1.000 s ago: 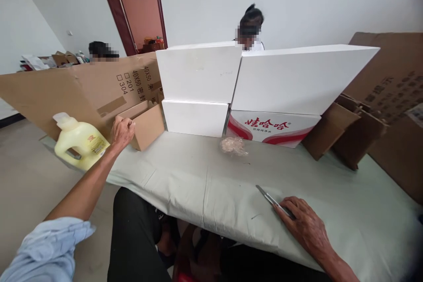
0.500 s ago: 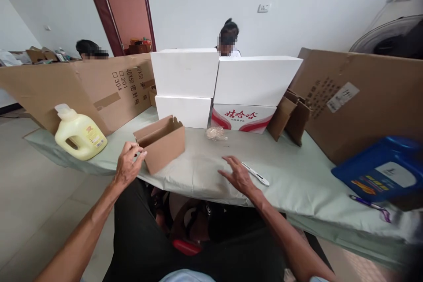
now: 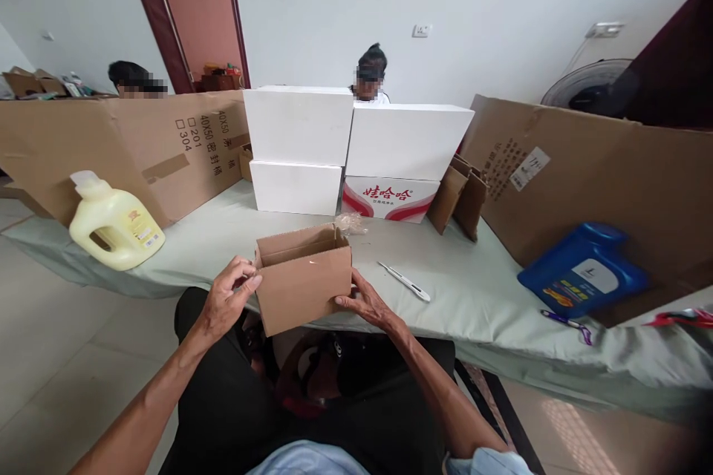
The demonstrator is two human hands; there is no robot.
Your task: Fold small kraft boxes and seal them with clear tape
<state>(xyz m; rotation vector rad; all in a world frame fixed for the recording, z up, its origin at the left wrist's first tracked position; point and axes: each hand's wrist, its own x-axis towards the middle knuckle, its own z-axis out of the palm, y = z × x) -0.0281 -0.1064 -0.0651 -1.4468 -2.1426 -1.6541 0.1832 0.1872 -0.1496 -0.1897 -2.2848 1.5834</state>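
An open-topped brown cardboard box (image 3: 306, 288) is between my two hands at the table's front edge, its lower front reaching past that edge. My left hand (image 3: 229, 295) pinches the box's left end near the upper corner. Against the right end rests my right hand (image 3: 370, 302), thumb on the front face and fingers around the side. A white craft knife (image 3: 405, 282) with a thin blade lies on the cloth to the right of my right hand. Behind the box sits a small pale, crinkled bundle (image 3: 352, 223), partly hidden by it.
White boxes (image 3: 298, 126) stand stacked at the back, with folded cardboard (image 3: 457, 197) beside them. A yellow jug (image 3: 116, 226) is on the left, a blue bottle (image 3: 579, 271) and a purple pen (image 3: 565, 323) on the right. Large cardboard panels (image 3: 607, 200) flank the table. Two people sit beyond.
The cardboard box has come right and nearer to me, held at its left end. My right hand has moved left from beside the craft knife onto the box's right end. The view has shifted slightly right.
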